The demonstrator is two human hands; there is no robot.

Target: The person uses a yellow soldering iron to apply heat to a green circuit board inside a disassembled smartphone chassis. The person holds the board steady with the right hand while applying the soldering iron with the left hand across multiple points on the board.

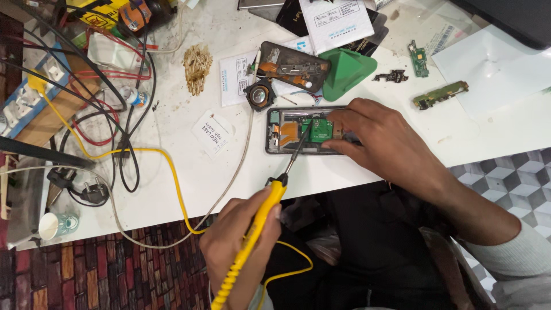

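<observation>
Opened phone [298, 131], back cover off, lies flat at centre frame on the white bench [172, 189]. Left hand [241, 244], lower centre, is clamped around a yellow-handled soldering iron [261, 218], its metal tip touching the green circuit board [318, 129] inside the phone. Right hand [381, 140], centre right, presses fingertips onto the same board. Just above: a round speaker [259, 95], a second opened phone back [293, 66], a green triangular pick [344, 72]. Upper right: small loose boards [439, 95]. Lower left: paper cup [54, 225].

2 opened phones [304, 131] [293, 66], 3 loose circuit boards [419, 58] [439, 95] [391, 75], 1 soldering iron [261, 221], 1 paper cup [56, 224].
</observation>
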